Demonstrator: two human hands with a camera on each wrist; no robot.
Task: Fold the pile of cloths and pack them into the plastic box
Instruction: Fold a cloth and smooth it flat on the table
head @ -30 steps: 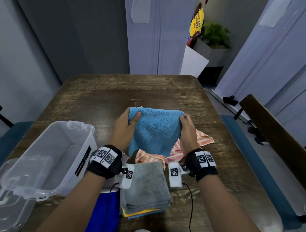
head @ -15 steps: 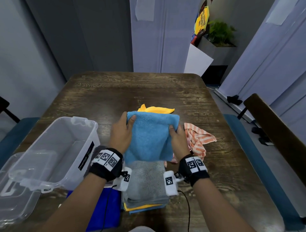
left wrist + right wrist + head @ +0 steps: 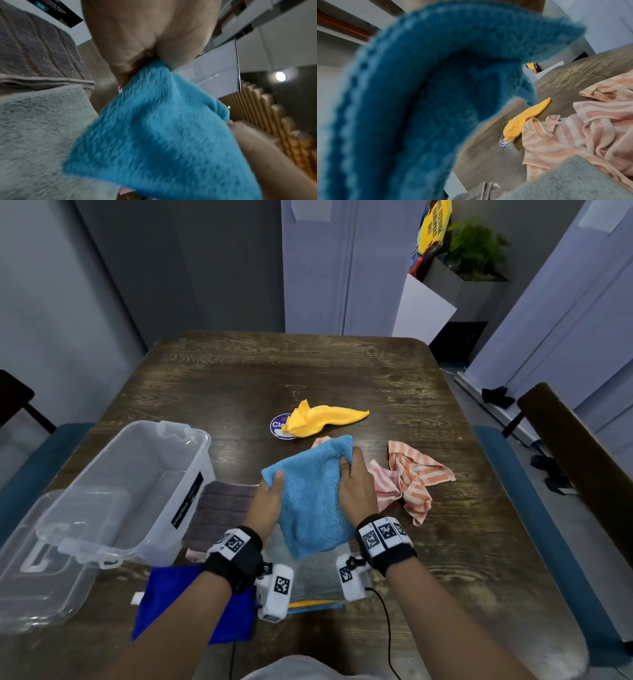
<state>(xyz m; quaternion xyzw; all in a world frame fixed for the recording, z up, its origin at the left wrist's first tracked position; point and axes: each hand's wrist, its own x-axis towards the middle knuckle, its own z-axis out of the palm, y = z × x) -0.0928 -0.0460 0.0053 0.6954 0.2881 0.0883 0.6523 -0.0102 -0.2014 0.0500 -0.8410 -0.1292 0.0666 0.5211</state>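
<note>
dark blue cloth [image 3: 191, 604]: flat at the near table edge, under the left forearm, just left of the stack.
folded stack [image 3: 318, 580]: grey cloth on top, yellow and blue edges peeking out at its near side; squarely below the held cloth.
lid [image 3: 37, 570]: clear, flat at the near left; its far part overlapped by the box in the head view.
left hand [image 3: 265, 501]: pinching the left corner of the light blue cloth [image 3: 311, 508], thumb on top, fingers underneath.
right hand [image 3: 358, 491]: curled round the far right edge of the same cloth, bunching it a little.
light blue cloth: doubled over, stretched between both hands, lifted off the table, lower edge hanging over the grey top of the stack.
brown towel [image 3: 222, 505]: ribbed, lying flat between the box and the left hand.
plastic box [image 3: 120, 491]: clear, open-topped, at the left of the table, black label on the side facing the hands.
striped cloths [image 3: 411, 481]: pink and orange, crumpled, just right of the right hand.
yellow cloth [image 3: 322, 419]: unfolded, beyond the hands, one end lying over a round sticker [image 3: 278, 426].
table [image 3: 239, 371]: dark wood grain, rounded far corners.
chair [image 3: 582, 457]: dark back, off the right side of the table.
</note>
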